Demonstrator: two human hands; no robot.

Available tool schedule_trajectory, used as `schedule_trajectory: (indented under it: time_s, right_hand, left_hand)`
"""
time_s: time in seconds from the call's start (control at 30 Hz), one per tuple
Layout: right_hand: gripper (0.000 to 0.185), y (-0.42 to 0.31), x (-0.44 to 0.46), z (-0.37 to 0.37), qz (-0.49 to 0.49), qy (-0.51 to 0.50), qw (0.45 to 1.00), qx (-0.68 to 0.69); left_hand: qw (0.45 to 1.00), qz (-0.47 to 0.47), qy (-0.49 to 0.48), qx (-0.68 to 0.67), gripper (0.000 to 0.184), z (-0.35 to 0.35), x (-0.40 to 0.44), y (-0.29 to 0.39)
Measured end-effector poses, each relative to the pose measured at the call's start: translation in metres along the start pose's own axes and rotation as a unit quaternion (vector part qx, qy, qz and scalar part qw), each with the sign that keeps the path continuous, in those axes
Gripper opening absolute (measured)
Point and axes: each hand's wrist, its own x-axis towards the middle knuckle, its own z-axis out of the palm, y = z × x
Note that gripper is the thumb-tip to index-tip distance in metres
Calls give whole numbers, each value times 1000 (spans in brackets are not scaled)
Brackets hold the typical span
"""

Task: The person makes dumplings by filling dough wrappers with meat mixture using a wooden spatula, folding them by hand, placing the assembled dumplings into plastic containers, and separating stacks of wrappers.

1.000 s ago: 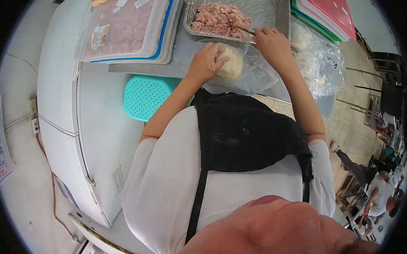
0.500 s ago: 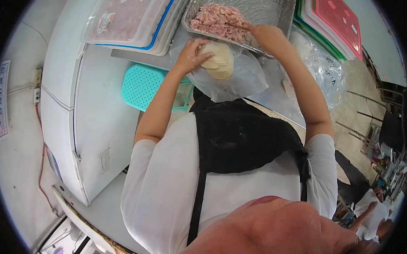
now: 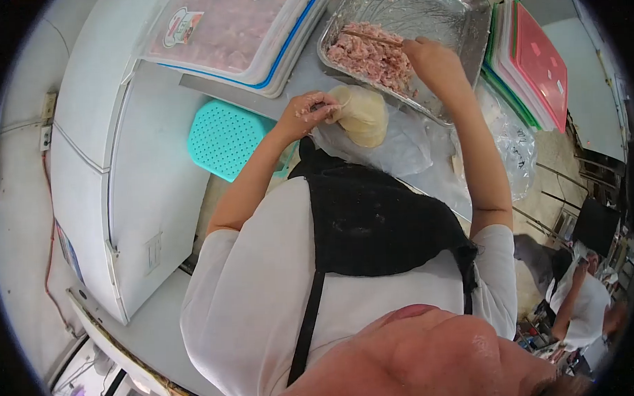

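A metal tray (image 3: pixel 457 25) holds a heap of pink minced meat (image 3: pixel 371 56) at its near left. My right hand (image 3: pixel 434 65) grips a thin brown stick (image 3: pixel 371 35) that lies across the meat. In front of the tray, a stack of pale round wrappers (image 3: pixel 366 119) rests on a clear plastic sheet (image 3: pixel 409 149). My left hand (image 3: pixel 307 113) has its thumb and fingers pinched on the edge of a wrapper (image 3: pixel 341 99) at the left of the stack. Bits of meat or dough cling to its fingers.
Lidded boxes of meat (image 3: pixel 221 41) stand at the left of the metal table. A turquoise stool (image 3: pixel 227 138) is below them, beside a white freezer (image 3: pixel 149 183). Coloured lids (image 3: pixel 536 65) and a plastic bag (image 3: pixel 514 149) are at the right. Another person (image 3: pixel 579 300) is at the far right.
The stick now lies across the meat farther to the left. My left hand has moved from the side of the stack to a wrapper's edge, which is lifted. The whole view has shifted.
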Motion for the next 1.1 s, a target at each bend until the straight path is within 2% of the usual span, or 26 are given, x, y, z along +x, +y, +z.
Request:
schedule_trajectory:
  time_s: [0.03, 0.1, 0.13, 0.23, 0.33, 0.43, 0.53, 0.63, 0.73, 0.83, 0.87, 0.97, 1.03, 1.1]
  right_hand:
    - [12, -7, 0, 11, 4, -4, 1000, -10]
    - [11, -22, -4, 34, 13, -13, 999, -32]
    - [10, -44, -2, 23, 52, -62, 996, -41]
    - [10, -66, -13, 21, 51, -39, 998, 7]
    - [14, -81, -22, 27, 108, -85, 991, 7]
    - [22, -80, -30, 24, 124, -58, 983, 119]
    - [28, -57, -38, 27, 186, -101, 937, 277]
    - [29, -37, -41, 18, 200, -95, 929, 297]
    - [32, -24, -38, 3, 146, -32, 984, 101]
    - [33, -39, -38, 19, 107, -104, 989, -5]
    - [34, -52, -40, 23, 97, -99, 990, -9]
    - [40, -48, -44, 25, 149, -89, 970, 172]
    - [35, -34, -49, 29, 173, -81, 951, 242]
    - [35, -30, -46, 28, 184, -58, 936, 295]
  left_hand:
    - [1000, 6, -11, 17, 19, -5, 2, 3]
    - [990, 81, -33, 109, 18, -15, 12, 12]
    - [980, 118, -42, 154, 17, -17, 16, 14]
    - [934, 284, 20, 215, 16, -13, 37, 11]
    - [939, 287, -37, 188, 16, -14, 52, 6]
    - [948, 280, -27, 151, 16, -11, 54, 5]
    - [942, 284, -76, 160, 17, -12, 53, 7]
    - [938, 270, -156, 152, 19, -12, 49, 15]
    - [923, 311, -131, 187, 20, -5, 51, 16]
    - [946, 263, -122, 147, 19, 8, 55, 15]
    - [946, 262, -123, 148, 19, 12, 56, 16]
    - [945, 279, -97, 138, 18, 26, 60, 21]
    - [940, 319, -47, 111, 17, 35, 60, 21]
    - [941, 308, -45, 136, 17, 36, 63, 20]
